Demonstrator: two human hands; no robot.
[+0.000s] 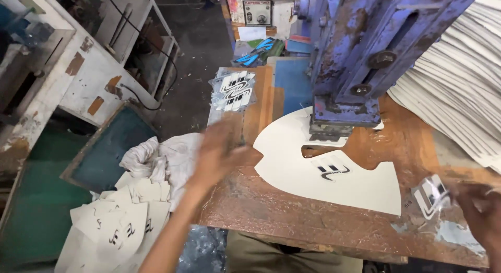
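My left hand (222, 150), blurred by motion, hovers over the left edge of the brown worktable (292, 215), fingers spread, just left of a white curved cut piece (318, 179). That piece lies flat and carries a small black logo (333, 170); its far edge sits under the blue press head (347, 116). My right hand (482, 213) is at the table's right edge, its fingers touching a small clear transfer sticker (430, 196) with a black and white mark. Whether it pinches the sticker is unclear.
A pile of clear stickers (233, 90) lies at the table's far left. A tall stack of white pieces (459, 90) leans at the right. Finished white pieces (122, 221) and a white cloth (156, 158) lie below the table's left side, beside a green frame (112, 147).
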